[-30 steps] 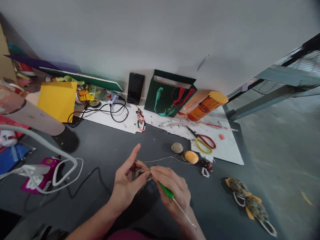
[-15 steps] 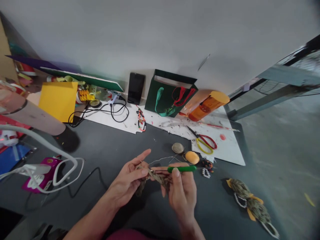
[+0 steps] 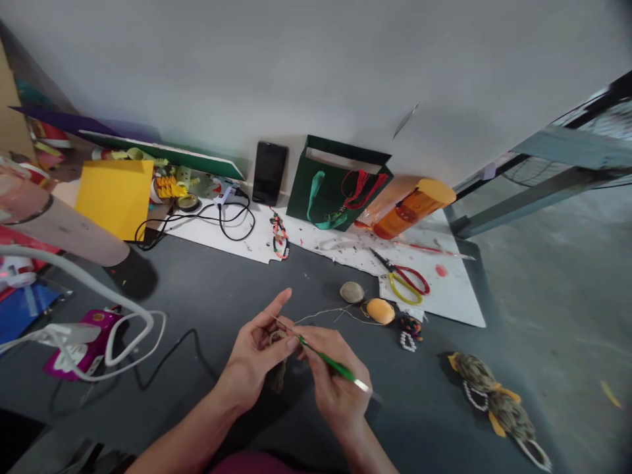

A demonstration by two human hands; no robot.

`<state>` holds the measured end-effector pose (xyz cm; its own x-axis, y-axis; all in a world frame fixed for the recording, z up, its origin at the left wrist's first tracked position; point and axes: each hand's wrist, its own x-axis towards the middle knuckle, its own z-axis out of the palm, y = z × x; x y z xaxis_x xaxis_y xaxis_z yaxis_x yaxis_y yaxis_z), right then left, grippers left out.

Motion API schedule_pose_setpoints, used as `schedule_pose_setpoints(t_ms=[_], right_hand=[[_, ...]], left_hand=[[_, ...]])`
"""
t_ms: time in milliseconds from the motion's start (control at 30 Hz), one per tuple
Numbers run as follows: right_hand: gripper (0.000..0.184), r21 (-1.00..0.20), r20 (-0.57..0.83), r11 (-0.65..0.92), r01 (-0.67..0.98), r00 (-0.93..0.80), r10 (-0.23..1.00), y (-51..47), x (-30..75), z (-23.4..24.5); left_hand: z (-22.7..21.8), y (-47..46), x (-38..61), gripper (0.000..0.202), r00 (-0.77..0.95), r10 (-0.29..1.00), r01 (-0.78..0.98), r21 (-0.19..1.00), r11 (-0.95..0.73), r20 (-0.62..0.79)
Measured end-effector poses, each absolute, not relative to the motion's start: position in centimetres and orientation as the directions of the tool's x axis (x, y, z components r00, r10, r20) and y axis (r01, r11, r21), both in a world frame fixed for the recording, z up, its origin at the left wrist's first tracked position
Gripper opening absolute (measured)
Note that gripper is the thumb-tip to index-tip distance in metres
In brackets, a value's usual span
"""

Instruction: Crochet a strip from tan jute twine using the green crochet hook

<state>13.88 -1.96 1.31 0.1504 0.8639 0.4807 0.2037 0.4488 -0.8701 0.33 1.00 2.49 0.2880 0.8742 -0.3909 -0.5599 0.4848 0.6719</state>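
A: Main thing?
B: A fuzzy brown yarn piece (image 3: 276,343), near-centre over the dark bench (image 3: 207,296), pinched in the left hand (image 3: 254,359). The right hand (image 3: 333,385) is clamped on a thin hook (image 3: 332,361) with a green handle, tip at the yarn.
A: Step?
B: Looks mid-stitch. Drawing the hook back would call for a firm pinch and a taut strand (image 3: 320,312).
A: Around it?
B: The strand runs far-right to a smooth orange oval (image 3: 380,311) and a grey lump (image 3: 352,291). Scissors (image 3: 405,281) lie beyond.
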Motion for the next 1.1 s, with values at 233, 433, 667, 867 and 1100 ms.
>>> schedule_pose_setpoints(t_ms=[233, 433, 667, 867, 1100], right_hand=[[0.018, -0.924, 0.374, 0.334, 0.184, 0.263, 0.889, -2.4, 13.5, 1.1], [0.014, -0.973, 0.232, 0.209, 0.102, 0.380, 0.895, -2.6, 14.0, 1.7], [0.016, -0.973, -0.044, 0.015, -0.229, 0.253, 0.967, -2.5, 14.9, 0.7], [0.016, -0.949, -0.093, -0.006, -0.316, 0.260, 0.961, -2.2, 13.3, 1.1], [0.023, -0.893, 0.439, 0.405, 0.195, 0.181, 0.880, -2.3, 13.5, 1.1]], left_hand=[[2.8, 1.5, -0.1, 0.066, 0.498, 0.749, -0.580, 0.473, 0.663, -0.437], [3.0, 1.9, -0.4, 0.060, 0.534, 0.748, -0.569, 0.486, 0.663, -0.395], [2.8, 2.2, -0.6, 0.061, 0.590, 0.677, -0.520, 0.434, 0.736, -0.441], [3.0, 1.6, -0.1, 0.059, 0.551, 0.735, -0.545, 0.496, 0.676, -0.396], [2.6, 1.0, 0.6, 0.059, 0.335, 0.872, -0.620, 0.613, 0.489, -0.356]])
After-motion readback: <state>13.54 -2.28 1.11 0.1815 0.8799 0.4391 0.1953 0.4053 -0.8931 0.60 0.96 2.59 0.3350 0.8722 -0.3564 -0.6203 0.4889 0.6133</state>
